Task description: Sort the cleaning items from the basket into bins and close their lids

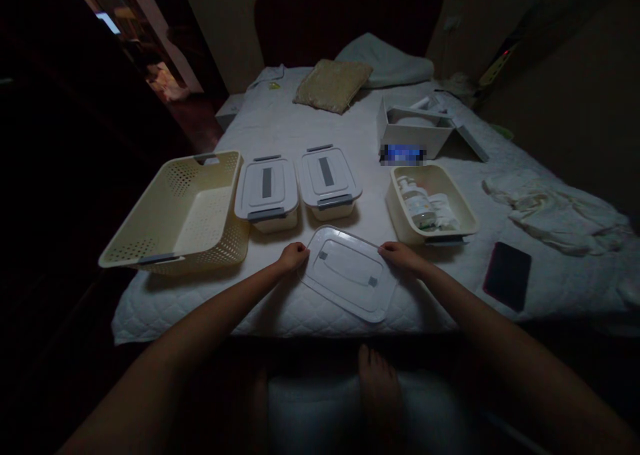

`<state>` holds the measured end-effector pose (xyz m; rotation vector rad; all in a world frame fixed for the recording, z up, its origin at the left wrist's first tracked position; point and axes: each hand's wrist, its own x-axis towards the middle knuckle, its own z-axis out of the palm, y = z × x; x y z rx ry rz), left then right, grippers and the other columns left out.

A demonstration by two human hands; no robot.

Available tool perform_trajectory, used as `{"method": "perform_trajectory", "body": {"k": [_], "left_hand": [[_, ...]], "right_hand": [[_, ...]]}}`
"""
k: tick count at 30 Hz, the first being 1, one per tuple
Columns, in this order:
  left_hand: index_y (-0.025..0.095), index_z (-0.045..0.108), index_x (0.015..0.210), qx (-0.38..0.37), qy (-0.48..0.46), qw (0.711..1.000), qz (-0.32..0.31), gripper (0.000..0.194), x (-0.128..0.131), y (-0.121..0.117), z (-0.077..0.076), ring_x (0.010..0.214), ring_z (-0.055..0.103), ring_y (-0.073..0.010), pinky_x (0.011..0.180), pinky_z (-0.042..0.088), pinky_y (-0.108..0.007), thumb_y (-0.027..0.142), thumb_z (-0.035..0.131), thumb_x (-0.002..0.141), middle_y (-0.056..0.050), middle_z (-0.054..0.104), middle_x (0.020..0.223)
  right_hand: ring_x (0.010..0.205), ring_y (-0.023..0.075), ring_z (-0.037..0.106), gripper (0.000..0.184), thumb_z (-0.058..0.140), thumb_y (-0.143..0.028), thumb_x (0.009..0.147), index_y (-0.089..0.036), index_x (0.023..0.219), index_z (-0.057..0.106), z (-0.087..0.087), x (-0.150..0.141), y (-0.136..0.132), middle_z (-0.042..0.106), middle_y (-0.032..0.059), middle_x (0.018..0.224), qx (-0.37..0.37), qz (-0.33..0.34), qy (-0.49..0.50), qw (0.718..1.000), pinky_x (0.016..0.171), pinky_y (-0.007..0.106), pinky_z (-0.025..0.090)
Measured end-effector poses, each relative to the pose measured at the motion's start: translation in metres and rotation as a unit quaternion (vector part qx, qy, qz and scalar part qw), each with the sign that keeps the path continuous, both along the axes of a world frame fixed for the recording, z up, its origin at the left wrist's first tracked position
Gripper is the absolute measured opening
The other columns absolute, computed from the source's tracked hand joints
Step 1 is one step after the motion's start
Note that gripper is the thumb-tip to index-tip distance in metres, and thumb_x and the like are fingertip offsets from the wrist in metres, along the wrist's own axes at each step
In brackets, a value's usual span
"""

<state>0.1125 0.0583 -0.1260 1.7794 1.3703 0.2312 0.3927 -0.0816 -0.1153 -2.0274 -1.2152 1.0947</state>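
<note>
Between my two hands, a pale storage-box lid (347,268) is held tilted above the front of the bed. My left hand (293,256) pinches its left edge. On the opposite edge, the fingers of my right hand (400,254) are closed. Two small grey squares show on the lid's face. Beyond my right hand stands an uncovered cream box (467,205) with white bottles (417,202) inside. Two lidded boxes, one at the left (267,188) and one at the right (330,175), stand side by side behind the lid.
A large cream perforated basket (220,245) stands at the left. Farther back are a white carton (415,135), a beige cushion (333,85) and a pillow (385,62). To the right lie a dark tablet (507,275) and crumpled cloth (555,215). The bed's front edge (300,328) runs below my hands.
</note>
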Motion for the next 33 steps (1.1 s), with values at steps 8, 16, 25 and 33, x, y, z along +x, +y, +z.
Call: {"method": "perform_trajectory", "body": {"k": [8,16,25,33], "left_hand": [[0.015,0.050,0.059,-0.002,-0.097,0.995,0.008,0.018,0.002,0.006,0.014,0.055,0.047,-0.0105,0.054,0.037,-0.022,0.029,0.054,0.069,0.002,0.049,0.054],[0.014,0.051,0.069,-0.052,-0.154,0.986,0.041,0.023,0.009,0.007,0.045,0.061,0.052,-0.0113,0.058,0.042,-0.024,0.034,0.063,0.067,0.001,0.053,0.064],[0.012,0.054,0.083,-0.130,-0.256,0.956,0.059,0.046,0.019,-0.015,0.111,0.083,0.058,-0.0160,0.074,0.047,-0.029,0.055,0.065,0.067,-0.009,0.058,0.094],[0.012,0.059,0.091,-0.241,-0.420,0.872,0.076,0.050,0.042,-0.033,0.152,0.086,0.060,-0.0190,0.084,0.047,-0.035,0.059,0.058,0.072,-0.013,0.061,0.099]], "right_hand": [[0.059,0.0122,0.046,0.030,0.048,-0.044,0.071,-0.016,0.074,0.056,0.039,0.001,0.001,0.055,0.0017,0.064,0.074,-0.014,0.001,0.997,0.054,0.024,0.037],[0.069,0.0172,0.054,0.023,0.044,-0.036,0.077,-0.017,0.077,0.057,0.089,-0.001,0.000,0.061,0.0054,0.072,0.184,-0.013,-0.139,0.973,0.063,0.027,0.041],[0.077,0.0211,0.059,0.019,0.044,-0.026,0.081,-0.018,0.090,0.060,0.144,-0.017,-0.015,0.065,0.0076,0.083,0.345,-0.060,-0.356,0.866,0.069,0.032,0.043],[0.079,0.0215,0.054,0.020,0.042,-0.018,0.085,-0.017,0.098,0.057,0.156,-0.046,-0.020,0.061,0.0084,0.081,0.471,-0.010,-0.486,0.736,0.073,0.034,0.041]]}}
